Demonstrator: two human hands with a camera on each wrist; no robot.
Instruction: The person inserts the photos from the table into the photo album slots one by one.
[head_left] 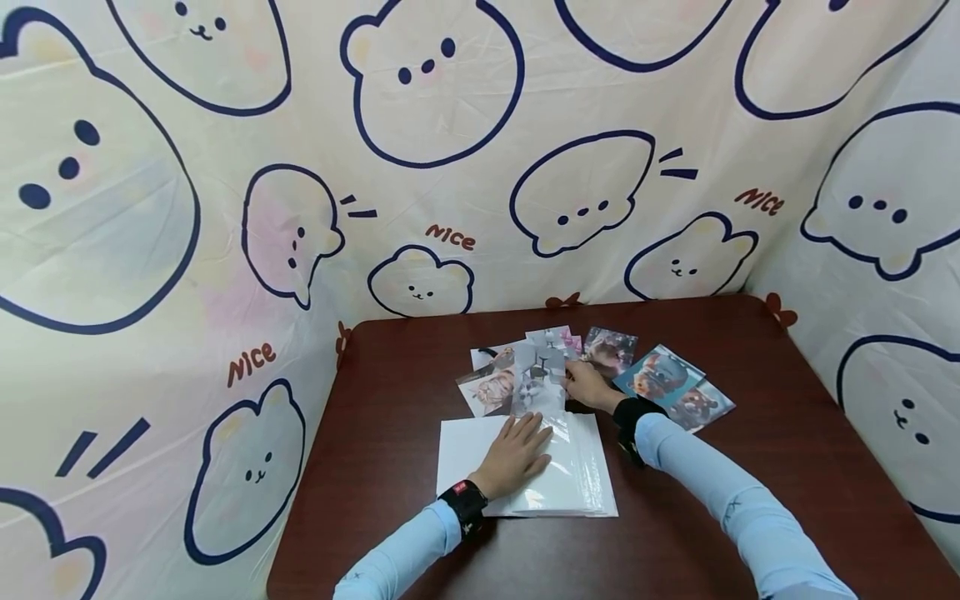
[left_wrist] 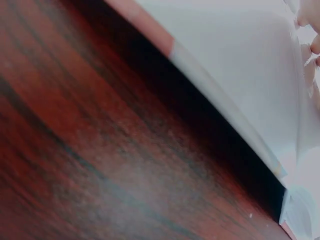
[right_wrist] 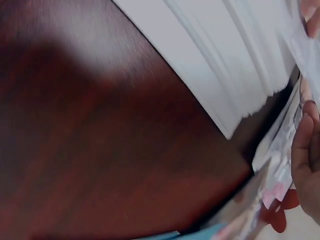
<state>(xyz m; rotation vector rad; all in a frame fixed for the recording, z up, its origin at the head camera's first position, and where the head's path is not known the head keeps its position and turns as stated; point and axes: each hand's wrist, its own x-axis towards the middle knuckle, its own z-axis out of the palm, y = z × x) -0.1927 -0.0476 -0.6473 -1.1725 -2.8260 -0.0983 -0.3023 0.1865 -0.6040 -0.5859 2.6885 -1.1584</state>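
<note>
Album [head_left: 467, 446] shows its reddish edge [left_wrist: 149, 30] only from the left wrist.

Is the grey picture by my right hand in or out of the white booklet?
Mostly out: the grey picture shows beyond the white booklet, beside your right hand. I cannot tell whether its near end is inside.

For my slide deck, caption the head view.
Left hand resting on a white booklet, right hand holding a grey picture card over a brown table.
</note>
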